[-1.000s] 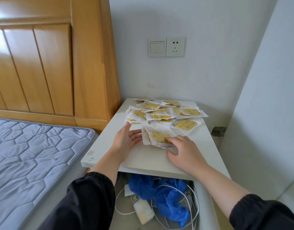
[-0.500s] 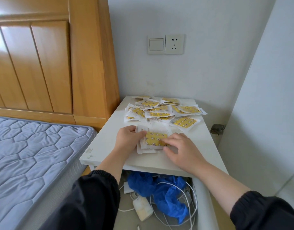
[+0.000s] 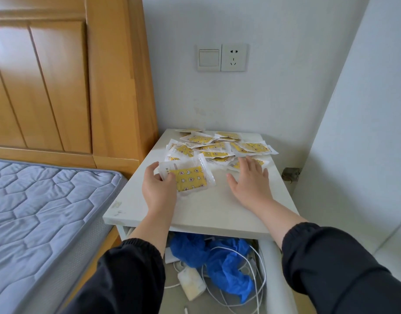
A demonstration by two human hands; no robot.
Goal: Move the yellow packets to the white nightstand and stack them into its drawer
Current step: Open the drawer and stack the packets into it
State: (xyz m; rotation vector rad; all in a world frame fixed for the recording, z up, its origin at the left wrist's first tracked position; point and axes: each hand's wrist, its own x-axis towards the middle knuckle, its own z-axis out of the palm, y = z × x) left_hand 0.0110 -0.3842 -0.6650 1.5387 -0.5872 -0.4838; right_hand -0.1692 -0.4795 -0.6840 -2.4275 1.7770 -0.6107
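Observer: Change from earlier frame: right hand [image 3: 251,177] is off the stack of yellow packets [image 3: 191,179]. It now lies spread flat, fingertips on the loose packets [image 3: 217,147] at the back of the nightstand worktop [image 3: 206,211]. Stack now pinched by left hand [image 3: 160,189] alone, tilted up off the worktop near its front left.

Checker: Anything obscured?

Observer: Lower packets in the stack sit hidden under the top one; count not readable. Open drawer [image 3: 273,264] is half covered by the worktop; blue bag [image 3: 226,266] and white cables [image 3: 258,268] show.

Checker: Orientation?

Observer: Long axis runs left to right, right end slightly farther back. Yellow face points up towards the camera.
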